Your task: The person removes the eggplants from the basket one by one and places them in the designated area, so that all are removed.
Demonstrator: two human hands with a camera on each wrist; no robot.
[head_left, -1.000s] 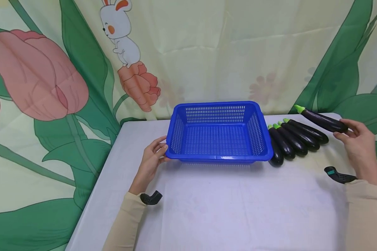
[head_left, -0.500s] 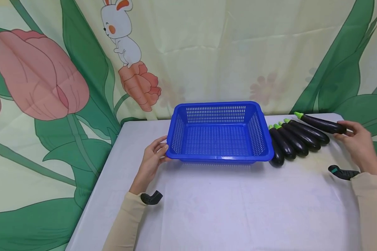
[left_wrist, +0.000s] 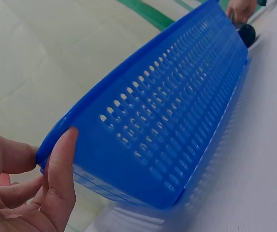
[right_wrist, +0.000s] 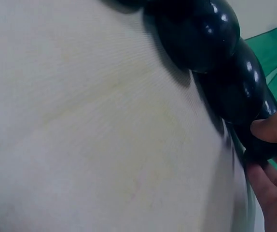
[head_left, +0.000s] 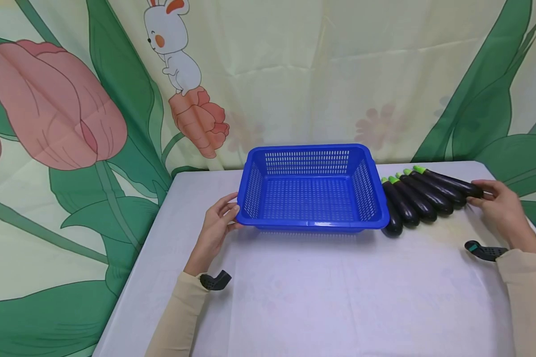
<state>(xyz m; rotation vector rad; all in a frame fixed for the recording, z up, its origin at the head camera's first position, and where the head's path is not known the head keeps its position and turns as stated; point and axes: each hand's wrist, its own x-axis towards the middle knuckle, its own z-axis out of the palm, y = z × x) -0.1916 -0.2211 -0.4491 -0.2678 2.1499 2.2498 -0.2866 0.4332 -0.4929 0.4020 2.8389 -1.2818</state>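
Note:
A blue plastic basket [head_left: 312, 224] with slotted walls stands at the middle of the table's far side, nothing inside it. My left hand [head_left: 217, 220] grips its left rim; in the left wrist view the thumb and fingers [left_wrist: 61, 169] pinch the rim's corner. Right of the basket, several dark eggplants [head_left: 411, 203] with green caps lie side by side in a slanted row. At the row's right end, my right hand [head_left: 502, 208] holds the rounded end of the outermost eggplant [head_left: 451, 182]. The right wrist view shows the thumb and fingers around that eggplant's tip [right_wrist: 259, 145].
A white cloth covers the table [head_left: 303, 297]. Behind it hangs a pale curtain [head_left: 286, 74] printed with tulips, leaves and a rabbit. Each wrist wears a small black device [head_left: 216, 281].
The right hand has brought its eggplant down and left, from above and apart to right beside the row. The left hand and basket have stayed in place.

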